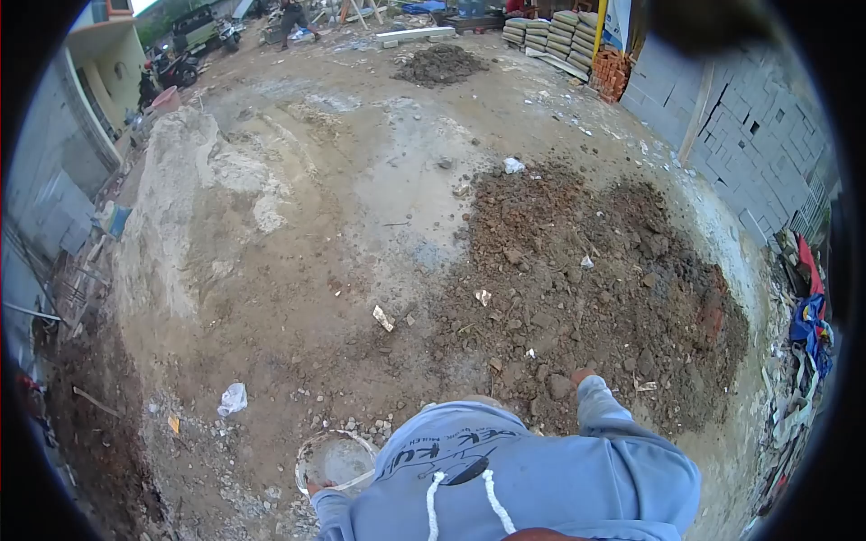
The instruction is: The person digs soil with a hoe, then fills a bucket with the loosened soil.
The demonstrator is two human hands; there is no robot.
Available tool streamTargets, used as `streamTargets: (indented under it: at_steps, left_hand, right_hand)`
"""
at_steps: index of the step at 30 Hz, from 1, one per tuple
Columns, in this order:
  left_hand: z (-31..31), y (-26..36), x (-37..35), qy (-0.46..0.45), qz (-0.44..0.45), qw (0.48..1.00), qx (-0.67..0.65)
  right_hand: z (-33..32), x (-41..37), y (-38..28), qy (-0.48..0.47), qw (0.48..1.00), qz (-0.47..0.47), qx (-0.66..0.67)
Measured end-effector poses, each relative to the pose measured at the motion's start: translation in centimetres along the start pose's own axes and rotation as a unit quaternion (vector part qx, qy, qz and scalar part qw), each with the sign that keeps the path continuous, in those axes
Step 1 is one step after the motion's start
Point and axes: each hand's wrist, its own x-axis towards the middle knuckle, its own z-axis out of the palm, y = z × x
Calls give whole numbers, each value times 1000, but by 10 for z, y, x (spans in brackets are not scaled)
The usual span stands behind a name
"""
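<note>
At the lower left, my left hand (pixel 317 487) is closed at the near-left rim of a round bucket (pixel 303 462) with a pale, dirty rim and a greyish inside. My sleeve hides part of that hand. On the other side of my body, my right hand (pixel 585 373) hangs over the edge of a dark heap of dug soil (pixel 577 270). Only a small part of it shows past the blue-grey sleeve (pixel 603 401), and its fingers cannot be made out.
Pale sand (pixel 171 207) is heaped at left, near a crumpled plastic bag (pixel 233 399). Grey blocks (pixel 767 135) line the right side, with cloths and debris (pixel 812 329) below. Stacked sacks (pixel 559 41) and bricks (pixel 611 74) stand behind. Far off is another person (pixel 295 20).
</note>
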Motion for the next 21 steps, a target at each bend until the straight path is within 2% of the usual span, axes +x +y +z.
streamTargets:
  at_steps: [1, 3, 4, 5, 6, 7, 8, 9, 10, 11, 12, 13, 14, 15, 16, 17, 18, 19, 21]
  left_hand:
    - [-11, -9, -2, 11, 3, 1000, -13]
    - [-44, -33, -1, 96, 28, 991, -86]
    - [-63, -46, -12, 92, 24, 987, -128]
    - [-68, -52, -33, 91, 18, 981, -173]
    - [-74, -62, -48, 113, 18, 960, -254]
    - [-84, -71, -64, 106, 33, 967, -230]
    - [-101, -86, -63, 101, 50, 972, -206]
    - [-121, -97, -60, 99, 51, 960, -257]
    - [-130, -109, -75, 127, 69, 961, -235]
    - [-139, -119, -95, 158, 83, 960, -215]
    - [-161, -134, -85, 181, 74, 954, -227]
    - [-187, -150, -75, 204, 64, 948, -237]
    - [-202, -164, -90, 207, 65, 955, -201]
    - [-212, -173, -106, 206, 67, 963, -158]
    - [-229, -181, -121, 225, 63, 957, -170]
    - [-236, -192, -129, 232, 49, 955, -175]
    - [-236, -207, -134, 233, 34, 955, -181]
    - [-238, -223, -145, 235, 24, 952, -192]
    - [-256, -253, -155, 272, -41, 936, -218]
  right_hand:
    - [-21, 15, 0, 59, 998, 5, 4]
    - [-63, 46, -11, 159, 987, -23, 27]
    - [-87, 59, -20, 198, 978, -55, 43]
    - [-123, 44, -42, 198, 976, -88, 25]
    - [-170, -1, -72, 233, 926, -18, 298]
    - [-192, -25, -94, 236, 803, 58, 545]
    - [-185, -17, -106, 225, 819, 31, 527]
    - [-169, -7, -122, 285, 807, -3, 516]
    - [-151, 6, -136, 344, 789, -41, 507]
    - [-119, 24, -139, 302, 796, -96, 515]
    - [-94, 35, -147, 254, 801, -151, 520]
    - [-94, -8, -163, 54, 725, -81, 682]
    - [-60, -8, -170, 16, 707, -67, 704]
    - [-5, 10, -163, -78, 710, -83, 695]
    - [63, 46, -143, -262, 604, -46, 751]
    - [66, 50, -145, -269, 615, -50, 740]
    - [144, 13, -145, -271, 681, -81, 675]
    - [245, -18, -94, -270, 740, -109, 606]
    - [245, 3, -88, -259, 835, -174, 454]
